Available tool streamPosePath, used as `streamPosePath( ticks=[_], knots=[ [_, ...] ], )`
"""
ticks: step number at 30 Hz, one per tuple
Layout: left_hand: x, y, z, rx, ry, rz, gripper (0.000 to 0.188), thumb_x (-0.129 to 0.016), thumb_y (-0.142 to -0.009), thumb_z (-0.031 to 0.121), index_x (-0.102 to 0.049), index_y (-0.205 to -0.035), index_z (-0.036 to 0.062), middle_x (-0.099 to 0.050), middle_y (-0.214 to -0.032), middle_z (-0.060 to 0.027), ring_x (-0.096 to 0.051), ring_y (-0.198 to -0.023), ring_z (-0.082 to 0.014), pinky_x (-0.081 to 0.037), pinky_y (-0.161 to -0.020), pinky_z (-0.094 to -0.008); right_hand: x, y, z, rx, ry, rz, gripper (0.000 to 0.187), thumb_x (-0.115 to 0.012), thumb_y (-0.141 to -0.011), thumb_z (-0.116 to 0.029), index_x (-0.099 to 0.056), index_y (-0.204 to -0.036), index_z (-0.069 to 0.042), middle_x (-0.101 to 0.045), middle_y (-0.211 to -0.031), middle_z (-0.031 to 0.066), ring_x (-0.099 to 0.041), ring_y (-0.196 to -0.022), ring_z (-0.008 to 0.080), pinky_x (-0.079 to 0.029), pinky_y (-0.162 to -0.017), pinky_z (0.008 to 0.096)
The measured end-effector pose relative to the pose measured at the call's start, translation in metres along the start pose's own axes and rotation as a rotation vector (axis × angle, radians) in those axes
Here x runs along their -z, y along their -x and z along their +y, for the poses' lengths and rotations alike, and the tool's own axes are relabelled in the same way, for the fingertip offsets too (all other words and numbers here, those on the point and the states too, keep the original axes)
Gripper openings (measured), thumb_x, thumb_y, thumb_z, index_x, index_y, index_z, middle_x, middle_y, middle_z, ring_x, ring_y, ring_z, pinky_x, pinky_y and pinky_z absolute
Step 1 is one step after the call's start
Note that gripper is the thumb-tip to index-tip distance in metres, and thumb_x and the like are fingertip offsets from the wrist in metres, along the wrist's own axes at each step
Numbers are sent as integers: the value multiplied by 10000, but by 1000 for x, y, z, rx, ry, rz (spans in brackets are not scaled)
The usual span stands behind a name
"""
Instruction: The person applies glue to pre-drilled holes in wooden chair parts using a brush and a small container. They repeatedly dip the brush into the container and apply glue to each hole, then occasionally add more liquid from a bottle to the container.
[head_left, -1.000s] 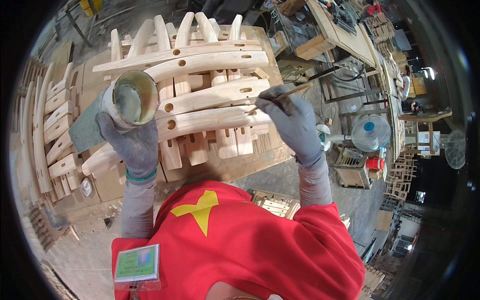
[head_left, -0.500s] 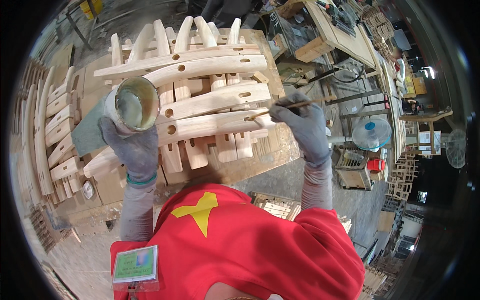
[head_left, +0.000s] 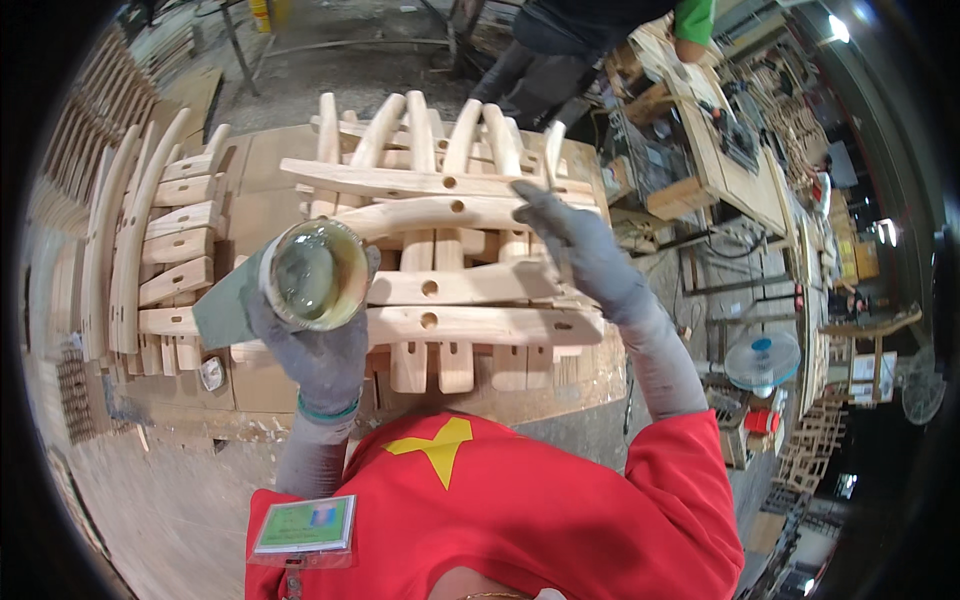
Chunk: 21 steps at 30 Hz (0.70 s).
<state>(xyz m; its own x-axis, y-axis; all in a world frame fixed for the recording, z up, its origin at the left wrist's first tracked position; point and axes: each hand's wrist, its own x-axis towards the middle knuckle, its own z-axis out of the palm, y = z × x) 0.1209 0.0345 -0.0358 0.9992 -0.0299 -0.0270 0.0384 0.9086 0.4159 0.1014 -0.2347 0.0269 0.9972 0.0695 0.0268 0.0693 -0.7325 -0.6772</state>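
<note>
Nearest, the left hand [head_left: 320,362] is wrapped around the cup [head_left: 352,265], fingertips showing past its right side. The cup's mouth faces the camera, so its tilt is hard to judge; inside sits a pale, cloudy paste [head_left: 303,272] with smears up the wall. Since the cup hangs at the left end of the rails, a tip of the wrist could slop paste onto bare wood. A grey-green sheet [head_left: 226,308] juts out beside the cup; whether it is fixed there I cannot tell, but it could catch on the wood. The near rail [head_left: 490,325], with a round hole [head_left: 429,320] and a slot [head_left: 563,326], lies across the slats [head_left: 455,370] on the table [head_left: 590,382]. The rails look loosely laid, so a knock might shift them. The right hand [head_left: 590,255] is over their right end, fingers stretched toward the far rail [head_left: 420,215]; I cannot tell whether it grips anything or touches wood, and a low sleeve could smear paste. To the left, a second stack [head_left: 180,255] offers an edge to bump. Beyond, the red pail [head_left: 761,421] near the fan [head_left: 762,362] and the yellow bucket [head_left: 261,15] at the back hide their contents.
</note>
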Motion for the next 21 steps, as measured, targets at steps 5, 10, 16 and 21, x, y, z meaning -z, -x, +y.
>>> streamPosePath(
  ticks=[5,10,16,21],
  knots=[
    [13,0,43,-124,147,-26,572,-482,-865,485,-395,-1336,171,-402,-1356,-98,-376,-1256,-312,-155,-1082,-615,-52,-74,54,496,622,-99,629,-652,-738,-201,-404,-1292,-36,-551,-1123,190,-538,-1028,340,-440,-856,408],
    [20,3,73,-225,163,92,553,-460,-857,503,-414,-1325,212,-396,-1362,-51,-376,-1273,-280,-122,-1083,-637,-44,-128,42,210,556,-421,591,-703,-692,-256,-458,-1199,-74,-581,-1014,190,-579,-951,336,-463,-810,419],
    [20,0,74,-195,195,74,548,-473,-853,496,-433,-1318,210,-407,-1364,-48,-383,-1272,-284,-87,-1091,-629,-17,-176,70,56,688,-354,862,-778,-591,-326,-380,-1322,-101,-573,-1059,193,-563,-996,369,-444,-857,425],
    [18,-2,79,-217,209,94,565,-481,-857,481,-426,-1322,164,-402,-1362,-98,-370,-1274,-319,-75,-1090,-628,-31,-157,51,261,636,-212,649,-658,-783,-252,-364,-1339,-91,-583,-1038,186,-575,-964,347,-457,-822,408]
  ],
)
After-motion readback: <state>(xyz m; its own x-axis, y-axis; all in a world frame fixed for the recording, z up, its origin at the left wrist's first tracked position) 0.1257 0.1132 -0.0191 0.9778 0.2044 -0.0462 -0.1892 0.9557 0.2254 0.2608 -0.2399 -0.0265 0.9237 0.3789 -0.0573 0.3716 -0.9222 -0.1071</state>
